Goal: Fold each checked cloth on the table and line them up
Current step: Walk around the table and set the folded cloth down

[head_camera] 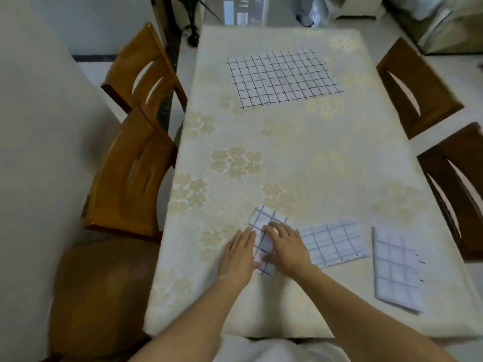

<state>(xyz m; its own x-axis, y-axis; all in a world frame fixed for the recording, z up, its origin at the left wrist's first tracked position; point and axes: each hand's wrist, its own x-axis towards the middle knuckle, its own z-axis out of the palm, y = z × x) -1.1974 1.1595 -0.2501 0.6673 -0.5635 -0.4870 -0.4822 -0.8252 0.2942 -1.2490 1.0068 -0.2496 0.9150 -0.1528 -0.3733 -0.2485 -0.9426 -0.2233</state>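
A small folded checked cloth (263, 218) lies near the table's front edge. My left hand (239, 253) lies flat at its left side and my right hand (286, 246) presses flat on top of it, hiding much of it. Two more folded checked cloths sit to the right: one (333, 242) beside my right hand, another (396, 270) further right. An unfolded checked cloth (283, 77) lies spread flat at the far end of the table.
The table (300, 158) wears a cream cloth with a pale flower pattern. Wooden chairs stand on the left (133, 163) and on the right (418, 90). A wall runs along the left.
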